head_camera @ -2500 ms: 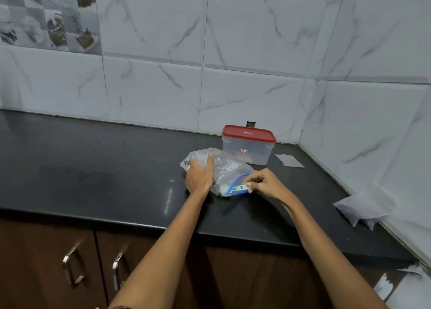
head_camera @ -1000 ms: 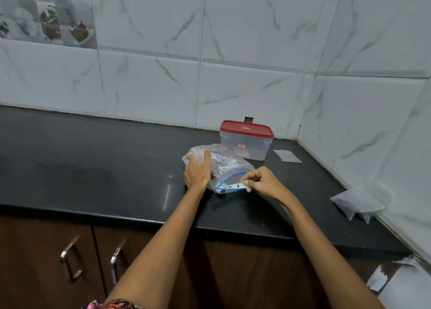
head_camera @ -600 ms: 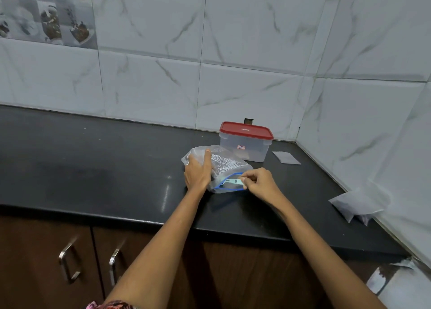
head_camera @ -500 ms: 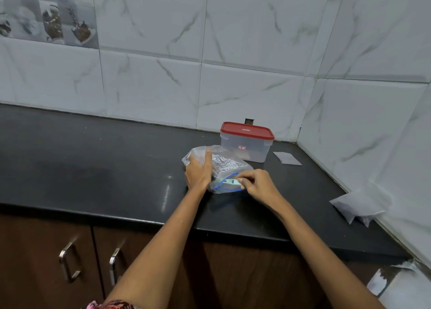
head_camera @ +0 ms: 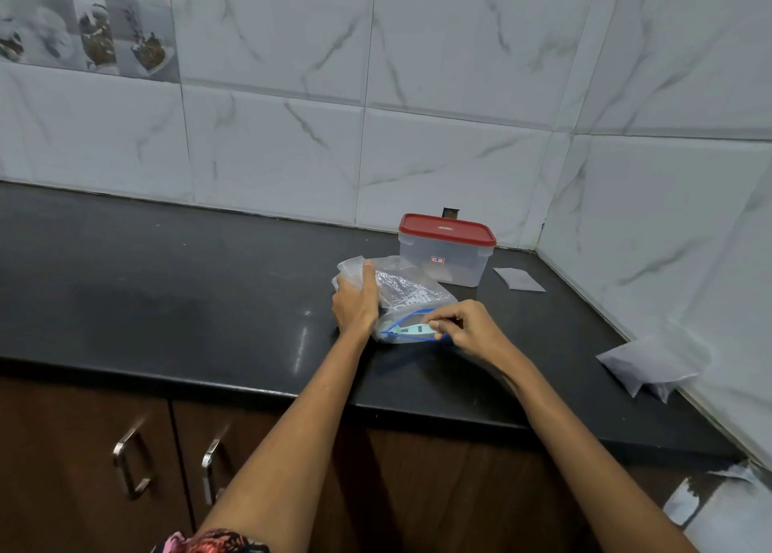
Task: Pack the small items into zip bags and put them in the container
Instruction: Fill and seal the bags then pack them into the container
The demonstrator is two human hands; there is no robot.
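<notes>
Two hands work on one zip bag (head_camera: pixel 407 291), which lies on the black countertop (head_camera: pixel 167 285) toward its right rear corner. We see the left hand (head_camera: pixel 355 304) laid over the bag's left end, fingers extended and pressing the plastic down, thumb along its top. We see the right hand (head_camera: pixel 468 329) at the bag's near end, where its curled fingertips pinch the blue zip strip (head_camera: pixel 403 327); a pale green item (head_camera: pixel 415 330) shows through the bag's open mouth. Just behind the bag stands the clear container (head_camera: pixel 445 260), with its red lid (head_camera: pixel 447 228) seated on top, close to the tiled rear wall. A flat packet (head_camera: pixel 518 279) lies right of the container. A larger white pouch (head_camera: pixel 645 362) rests against the right wall.
</notes>
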